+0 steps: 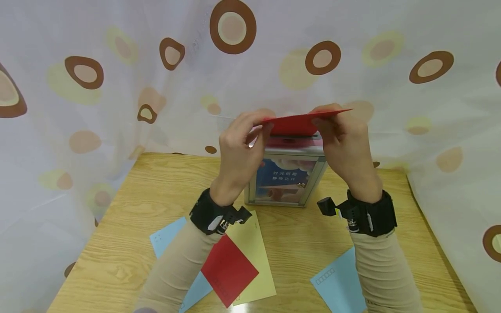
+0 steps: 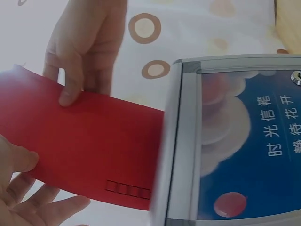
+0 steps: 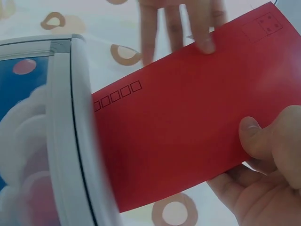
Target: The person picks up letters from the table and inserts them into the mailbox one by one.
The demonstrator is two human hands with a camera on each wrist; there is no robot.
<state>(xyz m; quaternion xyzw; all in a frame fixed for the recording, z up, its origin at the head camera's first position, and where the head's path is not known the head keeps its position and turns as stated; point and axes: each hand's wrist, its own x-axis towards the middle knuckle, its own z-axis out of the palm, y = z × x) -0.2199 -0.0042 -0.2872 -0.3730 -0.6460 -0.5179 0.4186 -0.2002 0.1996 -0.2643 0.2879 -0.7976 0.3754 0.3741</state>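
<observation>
While both hands are up over the mailbox [image 1: 282, 176], they've got one red envelope [image 1: 293, 125] stretched between them, right above the slot [image 1: 301, 137] in the top. The left hand [image 1: 240, 152] pinches one end, thumb on the near face, fingers round the back. The right hand [image 1: 346, 148] does pretty much the same at the other end. In the wrist views the envelope's lower edge runs down behind the box's front rim, so honestly can't tell how far in it goes.

The box is silver-framed with a blue picture panel, white lettering and a little lock [image 1: 300, 185], standing toward the back of the wooden counter [image 1: 297, 243]. Closer in you've got a blue envelope [image 1: 168, 237] partly hidden by the left sleeve [image 1: 176, 269], then a yellow envelope [image 1: 254, 245] with a second red envelope [image 1: 229, 270] lying across it. Another blue envelope [image 1: 338, 278] sits over on the right, partly covered by the right sleeve [image 1: 385, 269]. Behind it all hangs a pale cloth [image 1: 266, 82] with brown rings.
</observation>
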